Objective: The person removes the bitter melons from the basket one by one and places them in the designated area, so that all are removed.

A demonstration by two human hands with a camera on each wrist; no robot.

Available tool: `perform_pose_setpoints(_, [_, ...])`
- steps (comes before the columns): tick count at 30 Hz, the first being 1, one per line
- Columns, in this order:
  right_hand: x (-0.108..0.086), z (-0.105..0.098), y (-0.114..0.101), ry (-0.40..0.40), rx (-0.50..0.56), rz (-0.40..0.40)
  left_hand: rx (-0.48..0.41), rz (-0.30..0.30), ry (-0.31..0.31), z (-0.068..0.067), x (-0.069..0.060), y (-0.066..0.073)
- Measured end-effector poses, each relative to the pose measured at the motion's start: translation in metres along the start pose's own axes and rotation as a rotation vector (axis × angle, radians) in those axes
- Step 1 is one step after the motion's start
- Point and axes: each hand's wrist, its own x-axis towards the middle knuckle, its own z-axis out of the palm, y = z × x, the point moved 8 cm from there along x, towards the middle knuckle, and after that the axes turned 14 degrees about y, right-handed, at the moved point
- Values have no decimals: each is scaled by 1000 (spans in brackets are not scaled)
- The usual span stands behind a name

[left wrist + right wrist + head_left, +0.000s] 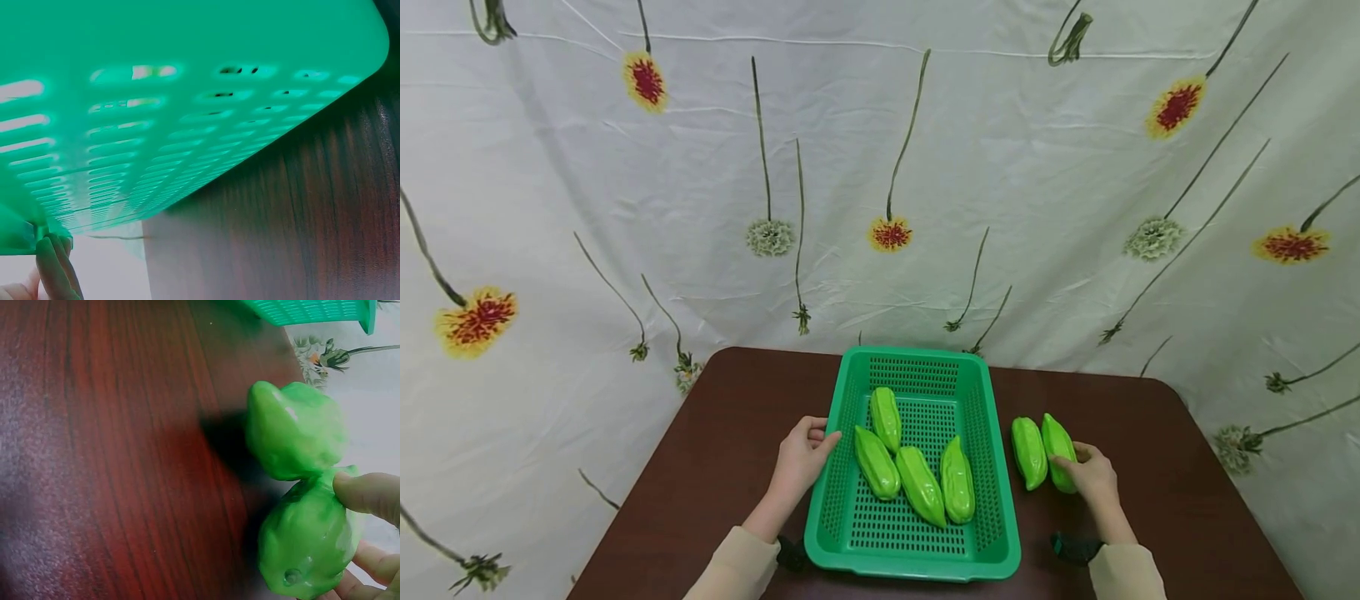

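Note:
A green plastic basket (913,568) with slotted walls stands on the table, several shiny green bitter melons (874,463) lying inside it. My left hand (801,457) grips the basket's left rim between thumb and fingers; the left wrist view shows the fingertips (55,265) at that edge. Right of the basket, two more bitter melons lie side by side. My right hand (1092,477) holds the right-hand bitter melon (306,540), thumb on one side and fingers curled at the other. The other bitter melon (294,431) seems to touch it in the right wrist view.
The dark brown wooden table (745,400) has rounded far corners. Behind it hangs a white cloth (850,150) printed with flowers. Dark wrist straps (1075,548) sit at both sleeves.

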Motion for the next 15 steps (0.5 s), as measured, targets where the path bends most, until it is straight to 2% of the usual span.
perform_pose_setpoints(4, [0,3,1,-29,1,7,2,16,13,-1,0,1])
perform_pose_setpoints(15, [-1,6,3,-80,14,13,4,8,4,1,-1,0])
